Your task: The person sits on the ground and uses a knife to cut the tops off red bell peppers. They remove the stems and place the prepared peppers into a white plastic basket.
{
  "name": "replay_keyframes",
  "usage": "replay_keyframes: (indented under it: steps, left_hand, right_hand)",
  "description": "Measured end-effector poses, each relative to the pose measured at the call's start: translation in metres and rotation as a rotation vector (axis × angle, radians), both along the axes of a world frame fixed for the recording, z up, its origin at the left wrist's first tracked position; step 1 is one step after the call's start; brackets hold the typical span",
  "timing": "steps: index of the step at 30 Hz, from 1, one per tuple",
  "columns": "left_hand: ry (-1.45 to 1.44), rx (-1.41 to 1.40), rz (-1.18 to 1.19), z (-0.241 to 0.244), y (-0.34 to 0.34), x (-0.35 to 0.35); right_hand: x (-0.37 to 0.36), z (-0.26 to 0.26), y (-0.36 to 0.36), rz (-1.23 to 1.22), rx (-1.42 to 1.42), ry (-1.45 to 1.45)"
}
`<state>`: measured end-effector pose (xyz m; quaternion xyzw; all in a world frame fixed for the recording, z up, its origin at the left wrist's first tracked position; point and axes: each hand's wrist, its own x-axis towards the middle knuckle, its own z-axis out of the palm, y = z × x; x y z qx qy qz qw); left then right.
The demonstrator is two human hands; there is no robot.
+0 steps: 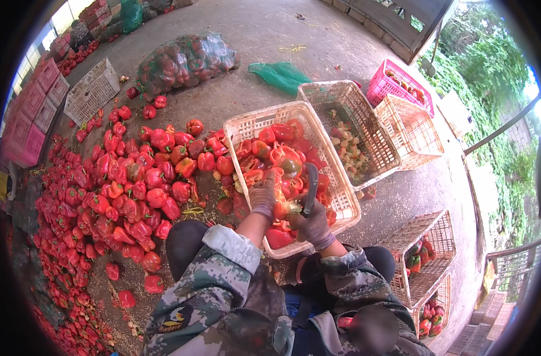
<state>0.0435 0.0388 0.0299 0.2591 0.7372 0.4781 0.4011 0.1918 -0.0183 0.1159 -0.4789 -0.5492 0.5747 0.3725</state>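
Over a white plastic crate (341, 189) of cut red bell peppers (292, 147), both of my gloved hands work close together. My left hand (262, 198) grips a cut-open red bell pepper (279, 196), partly hidden by the fingers. In my right hand (314, 224) is a knife (312, 184) with a dark, curved blade pointing up and away. A pale pepper core (292, 207) shows by the right fingers; whether it is still attached to the pepper, I cannot tell. A large heap of whole red bell peppers (119, 200) covers the floor to the left.
Touching the crate's right side is another crate (377, 138) holding pepper cores (348, 149). A pink crate (375, 84) stands beyond. Crates with peppers (430, 285) are at right. A full mesh sack (188, 62) and green netting (279, 76) lie ahead. A person (79, 35) is far left.
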Motion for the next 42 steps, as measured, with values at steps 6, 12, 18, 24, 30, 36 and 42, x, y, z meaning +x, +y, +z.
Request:
replay_keyframes:
  steps: [6,12,18,24,30,36,42]
  left_hand:
    - [0.28,0.022,-0.193,0.03,-0.007,0.018]
    - [0.487,0.045,-0.301,-0.003,-0.011,0.028]
    - [-0.523,0.627,-0.565,0.044,0.026,-0.029]
    - [-0.325,0.575,-0.39,0.169,-0.046,-0.208]
    - [0.029,0.121,0.25,-0.035,-0.23,-0.362]
    - [0.291,-0.609,0.108,-0.201,-0.364,-0.269]
    - [0.56,-0.822,-0.246,-0.184,-0.31,-0.242]
  right_hand:
    - [0.007,-0.004,0.006,-0.079,-0.417,0.403]
    - [0.018,0.086,0.019,-0.269,0.15,0.281]
    - [0.155,0.022,0.146,-0.643,0.99,-0.795]
    - [0.081,0.044,0.115,-0.479,0.065,0.059]
    - [-0.002,0.042,0.078,-0.039,-0.126,-0.112]
    - [-0.006,-0.018,0.059,0.052,-0.279,-0.362]
    - [-0.03,-0.015,0.015,0.033,-0.435,-0.483]
